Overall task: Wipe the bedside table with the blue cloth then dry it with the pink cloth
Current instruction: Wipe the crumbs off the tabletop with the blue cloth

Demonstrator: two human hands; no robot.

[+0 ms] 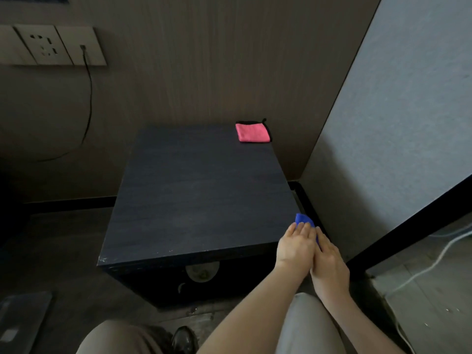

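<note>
The dark bedside table (194, 190) stands against the wall. A folded pink cloth (252, 133) with black trim lies at its far right corner. The blue cloth (303, 219) sits at the near right corner, mostly covered by both hands. My left hand (296, 245) lies flat on it with straight fingers. My right hand (329, 264) rests beside it, over the cloth's right side at the table's edge, with its fingers stretched forward. Only the cloth's far tip and a sliver between the hands show.
A wall socket panel (51, 44) with a black cable (89, 98) hangs at the left. A grey partition (398, 111) rises close to the table's right side. White cables (434, 261) lie on the floor at the right. My knees and a shoe (182, 339) are below.
</note>
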